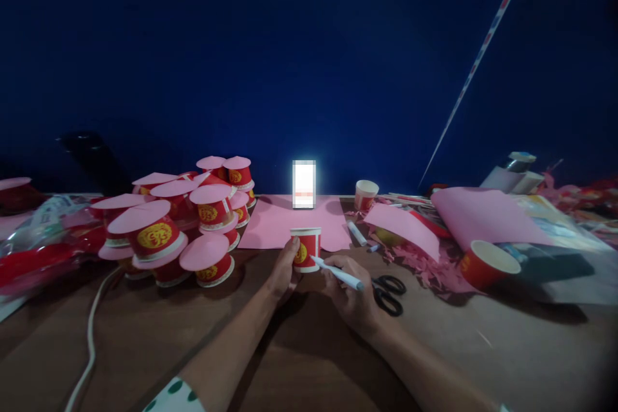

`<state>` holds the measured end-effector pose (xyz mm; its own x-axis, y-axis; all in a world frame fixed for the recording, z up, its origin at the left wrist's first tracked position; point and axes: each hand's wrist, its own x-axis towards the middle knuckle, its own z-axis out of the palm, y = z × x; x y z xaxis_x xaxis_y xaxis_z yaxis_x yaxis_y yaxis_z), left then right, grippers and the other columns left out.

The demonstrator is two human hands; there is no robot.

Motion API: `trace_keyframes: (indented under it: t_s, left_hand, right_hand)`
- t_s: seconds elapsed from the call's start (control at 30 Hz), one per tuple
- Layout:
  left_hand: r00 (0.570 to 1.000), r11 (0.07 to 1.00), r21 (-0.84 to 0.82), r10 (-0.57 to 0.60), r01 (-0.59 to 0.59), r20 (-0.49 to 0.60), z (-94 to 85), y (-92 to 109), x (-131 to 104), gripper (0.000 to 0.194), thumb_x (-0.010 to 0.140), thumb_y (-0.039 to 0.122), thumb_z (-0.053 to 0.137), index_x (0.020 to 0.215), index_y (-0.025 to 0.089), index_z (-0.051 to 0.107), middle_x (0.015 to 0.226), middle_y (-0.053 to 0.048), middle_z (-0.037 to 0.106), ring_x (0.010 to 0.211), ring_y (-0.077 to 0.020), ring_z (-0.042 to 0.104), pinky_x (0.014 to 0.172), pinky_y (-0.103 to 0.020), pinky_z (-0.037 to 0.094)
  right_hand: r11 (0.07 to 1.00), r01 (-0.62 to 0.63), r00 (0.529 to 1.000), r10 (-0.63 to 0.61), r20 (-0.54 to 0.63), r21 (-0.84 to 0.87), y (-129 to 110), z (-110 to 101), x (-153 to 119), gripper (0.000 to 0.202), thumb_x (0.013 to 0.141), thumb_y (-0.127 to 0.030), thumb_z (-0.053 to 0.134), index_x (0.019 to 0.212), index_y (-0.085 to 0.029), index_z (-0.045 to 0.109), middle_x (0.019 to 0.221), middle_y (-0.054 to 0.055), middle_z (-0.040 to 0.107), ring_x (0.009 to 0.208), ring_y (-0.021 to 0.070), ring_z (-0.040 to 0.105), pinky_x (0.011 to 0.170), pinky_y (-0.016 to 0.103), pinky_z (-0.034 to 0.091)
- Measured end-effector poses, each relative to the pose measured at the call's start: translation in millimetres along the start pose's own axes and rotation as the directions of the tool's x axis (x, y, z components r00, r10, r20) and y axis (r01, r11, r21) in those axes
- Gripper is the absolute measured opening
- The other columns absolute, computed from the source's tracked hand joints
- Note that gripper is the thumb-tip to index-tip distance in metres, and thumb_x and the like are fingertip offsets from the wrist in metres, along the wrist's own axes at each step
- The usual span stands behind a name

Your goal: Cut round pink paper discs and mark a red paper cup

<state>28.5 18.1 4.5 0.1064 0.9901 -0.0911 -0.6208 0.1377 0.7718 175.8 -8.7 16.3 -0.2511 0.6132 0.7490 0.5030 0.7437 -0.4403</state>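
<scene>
We hold a red cup (309, 246) in our left hand (284, 270) and a white pen (344, 274) in our right hand (351, 291).

Our forearms slant inward from the near side; the left hand is partly closed around the cup's left side, thumb on its wall, while the right hand curls snugly around the pen, which points left at the cup's lower right; we cannot tell whether its tip touches. The cup is upright in the middle, just nearer than the pink sheet (273, 228), showing a pale rim, a gold emblem and a light band on its right.
</scene>
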Motion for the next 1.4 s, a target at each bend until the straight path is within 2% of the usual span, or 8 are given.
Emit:
trace_keyframes:
  t_s: [0.37,0.6,0.9,1.07,1.2,1.4]
  left_hand:
    - [1.0,0.999,-0.029,0.021,-0.021,0.006,0.5,1.1,-0.1,0.032,0.075,0.044,0.056,0.091,0.017,0.058,0.083,-0.003,0.065,0.076,-0.0161,0.061,0.067,-0.025,0.047]
    - [1.0,1.0,-0.023,0.006,-0.006,-0.031,0.8,1.2,0.6,0.033,0.074,0.045,0.056,0.09,0.016,0.058,0.078,-0.003,0.064,0.073,-0.0155,0.061,0.067,-0.026,0.047]
    - [1.0,1.0,-0.002,0.004,-0.004,-0.019,0.6,1.4,-0.5,0.037,0.074,0.048,0.055,0.091,0.015,0.057,0.079,-0.005,0.063,0.072,-0.016,0.06,0.067,-0.026,0.047]
    - [1.0,1.0,-0.007,0.019,-0.019,-0.01,-0.5,0.4,-0.1,0.035,0.075,0.047,0.055,0.091,0.015,0.057,0.079,-0.003,0.062,0.07,-0.0132,0.058,0.065,-0.024,0.046]
    - [0.999,0.999,-0.015,0.028,-0.029,-0.023,0.1,0.1,1.3,0.034,0.074,0.046,0.057,0.089,0.016,0.057,0.077,-0.002,0.061,0.066,-0.0119,0.057,0.061,-0.023,0.045]
    - [0.999,1.0,-0.016,0.023,-0.024,-0.021,0.4,0.7,1.1,0.037,0.073,0.047,0.057,0.093,0.016,0.057,0.078,-0.002,0.063,0.07,-0.0135,0.059,0.064,-0.024,0.046]
  right_hand:
    - [1.0,0.008,1.0,-0.008,0.017,0.006,-0.5,-0.3,0.6,0.009,0.081,-0.016,0.048,0.088,-0.019,0.054,0.076,0.006,0.063,0.071,0.018,0.06,0.062,0.028,0.048]
    - [1.0,-0.001,0.999,0.0,0.04,0.006,-0.8,-0.4,-0.1,0.009,0.081,-0.017,0.048,0.087,-0.018,0.055,0.074,0.005,0.062,0.067,0.0166,0.059,0.058,0.026,0.047]
    - [1.0,0.004,0.999,-0.005,0.047,0.024,-2.6,-0.7,0.4,0.008,0.08,-0.016,0.047,0.085,-0.018,0.053,0.072,0.005,0.06,0.066,0.0164,0.057,0.058,0.026,0.045]
    - [1.0,0.012,0.997,-0.013,0.074,0.008,-0.3,0.4,-1.2,0.006,0.08,-0.017,0.047,0.083,-0.018,0.053,0.072,0.004,0.06,0.067,0.0163,0.058,0.059,0.026,0.044]
    - [0.999,0.035,0.998,-0.034,0.051,-0.016,-0.4,1.2,-1.2,0.006,0.079,-0.016,0.048,0.079,-0.018,0.053,0.07,0.004,0.06,0.064,0.0159,0.057,0.058,0.026,0.043]
    - [1.0,0.026,0.997,-0.025,0.071,-0.012,-2.5,0.6,-0.1,0.006,0.078,-0.015,0.047,0.08,-0.018,0.052,0.07,0.003,0.06,0.063,0.0154,0.056,0.059,0.027,0.042]
